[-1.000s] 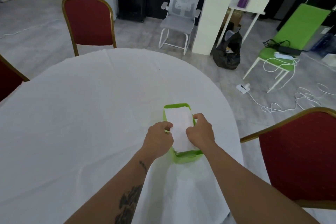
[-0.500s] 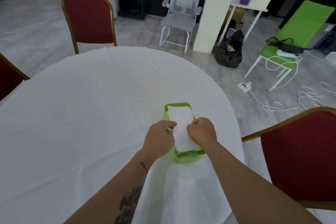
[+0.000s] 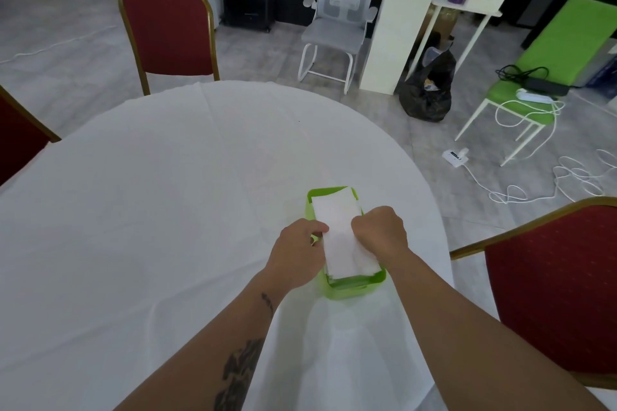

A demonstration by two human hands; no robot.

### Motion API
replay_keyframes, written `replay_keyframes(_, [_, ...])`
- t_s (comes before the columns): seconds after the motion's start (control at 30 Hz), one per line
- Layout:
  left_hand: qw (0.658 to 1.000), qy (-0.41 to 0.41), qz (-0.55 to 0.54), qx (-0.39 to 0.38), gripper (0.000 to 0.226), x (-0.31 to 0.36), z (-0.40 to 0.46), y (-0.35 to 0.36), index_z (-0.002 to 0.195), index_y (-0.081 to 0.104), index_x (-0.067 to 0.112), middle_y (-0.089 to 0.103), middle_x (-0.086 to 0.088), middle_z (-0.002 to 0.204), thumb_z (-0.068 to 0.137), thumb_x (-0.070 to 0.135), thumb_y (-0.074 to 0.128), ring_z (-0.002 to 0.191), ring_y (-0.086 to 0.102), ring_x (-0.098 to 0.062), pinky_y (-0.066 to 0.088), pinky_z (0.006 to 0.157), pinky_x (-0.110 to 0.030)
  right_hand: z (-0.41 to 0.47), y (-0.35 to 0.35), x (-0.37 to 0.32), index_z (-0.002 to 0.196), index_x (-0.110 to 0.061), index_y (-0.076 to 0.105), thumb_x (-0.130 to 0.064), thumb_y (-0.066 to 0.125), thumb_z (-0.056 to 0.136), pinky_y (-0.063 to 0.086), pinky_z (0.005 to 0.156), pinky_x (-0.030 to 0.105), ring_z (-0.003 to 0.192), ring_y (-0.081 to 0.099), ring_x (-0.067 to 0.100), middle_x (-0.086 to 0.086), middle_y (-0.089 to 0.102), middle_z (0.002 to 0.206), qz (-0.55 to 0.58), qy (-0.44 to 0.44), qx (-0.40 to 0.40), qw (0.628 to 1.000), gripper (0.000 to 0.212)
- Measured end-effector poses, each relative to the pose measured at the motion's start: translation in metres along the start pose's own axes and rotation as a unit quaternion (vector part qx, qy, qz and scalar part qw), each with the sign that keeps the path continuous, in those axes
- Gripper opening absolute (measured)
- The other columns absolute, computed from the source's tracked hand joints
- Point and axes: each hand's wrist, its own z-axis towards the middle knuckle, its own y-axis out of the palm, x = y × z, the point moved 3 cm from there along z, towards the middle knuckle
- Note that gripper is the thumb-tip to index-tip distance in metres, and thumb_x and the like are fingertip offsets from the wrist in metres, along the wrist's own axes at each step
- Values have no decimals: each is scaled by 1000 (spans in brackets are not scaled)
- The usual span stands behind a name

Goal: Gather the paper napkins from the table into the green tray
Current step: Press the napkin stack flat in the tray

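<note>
Head view. The green tray [image 3: 359, 289] stands on the white tablecloth [image 3: 150, 227] near the table's right edge, close to the person. A stack of white napkins [image 3: 340, 230] lies inside it, filling nearly its whole length; the far end reaches the far rim and the near end stops just short of the near wall, where a strip of green floor shows.

The left hand [image 3: 297, 255] is at the stack's left edge, fingers curled, thumb and fingertips apparently nipping the paper against the tray's left rim. The right hand [image 3: 380, 233] rests on the stack's right side, fingers folded under into a near fist; whether it grasps the paper or only presses it down cannot be made out from above. Both hands touch the napkins.

No loose napkin is visible anywhere on the cloth, though white paper on white cloth would be hard to detect, and the table's near-left part falls outside the picture.

Assessment: collection appears complete or nearly so. The step in hand looks like squaring and seating the stack. What remains, as judged, is to let go and withdraw both hands.

Surroundings: red chairs [image 3: 167, 27] around the table, cables [image 3: 534, 190] on the floor.
</note>
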Motion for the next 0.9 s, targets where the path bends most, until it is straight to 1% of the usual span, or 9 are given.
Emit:
replay_keyframes(0.1, [1000,11,5,10,35,0,0,1,113,64,27,57,10,112,87,10,48,91,58,-9,51,85,-31,-6,1,-2,80,-16,49,-16,57,72,39,59,29,70,50,22,1,48,82,-71,-18,13,997,11])
replay_keyframes(0.17, [999,29,34,16,39,1,1,2,120,62,24,53,8,117,86,9,48,96,58,-11,50,88,-30,-11,8,-3,114,-17,51,-21,58,76,43,80,36,102,50,26,5,47,111,-155,-100,53,981,38])
replay_keyframes(0.27, [994,63,90,13,49,0,1,1,133,55,17,47,6,137,86,10,48,119,50,-15,44,99,-31,-20,29,-1,136,-20,47,-23,53,84,35,98,39,124,42,24,1,44,139,-222,-282,59,931,52])
replay_keyframes(0.33, [983,89,162,-15,56,-2,1,0,140,48,18,37,6,150,85,10,45,132,39,-18,38,107,-34,-19,39,11,141,-23,46,-24,45,91,28,104,38,136,35,18,-3,39,151,-262,-323,20,909,50])
replay_keyframes(0.47, [925,143,345,-74,71,-9,2,-1,148,32,21,18,4,160,79,13,49,142,23,-22,31,111,-37,-15,45,28,147,-25,42,-28,30,96,23,106,38,141,33,14,-5,36,157,-331,-357,12,873,52])
replay_keyframes(0.57, [897,157,406,-83,76,-11,3,0,149,26,19,13,1,161,79,16,53,142,22,-24,29,111,-37,-20,46,27,143,-21,48,-32,19,92,31,104,42,136,43,18,-1,44,152,-357,-361,11,861,60])
replay_keyframes(0.73, [862,165,468,-98,71,-3,7,-2,146,30,17,17,-1,159,79,20,53,140,24,-26,30,110,-40,-22,46,24,145,-19,42,-34,34,85,28,104,45,139,40,19,1,40,155,-389,-352,-20,851,63])
replay_keyframes(0.8, [860,162,472,-109,69,3,8,-6,145,32,16,20,-2,159,80,21,52,142,22,-26,28,111,-42,-19,45,20,149,-22,32,-31,41,90,22,108,46,144,29,16,-2,28,160,-386,-340,-43,857,61])
replay_keyframes(0.9, [890,130,421,-119,68,10,6,-14,144,35,16,23,-4,158,78,18,48,143,23,-25,28,112,-41,-20,37,11,151,-24,26,-28,38,95,17,112,51,146,22,15,-3,21,162,-344,-315,-62,883,57])
